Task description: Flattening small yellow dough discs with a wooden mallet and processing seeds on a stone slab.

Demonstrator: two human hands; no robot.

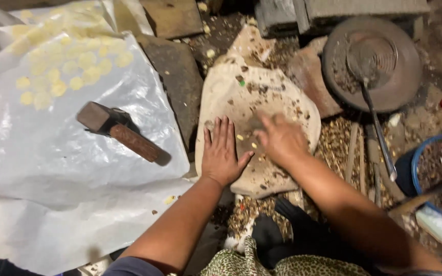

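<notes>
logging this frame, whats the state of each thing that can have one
left hand: flat, fingers spread, palm down on the stone slab
right hand: blurred, over the slab, holds nothing visible
hammer: lying unheld on the white sheet
round pan: on the ground, ladle resting in it
blue bowl: filled with brown bits

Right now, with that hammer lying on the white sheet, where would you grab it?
Probably by the brown wooden handle, not the heavy block head. The hammer lies flat on the white plastic sheet, head to the upper left, handle slanting down to the right. The left hand, flat on the stone slab, is nearest, so come from the right, fingers across the shaft.
</notes>
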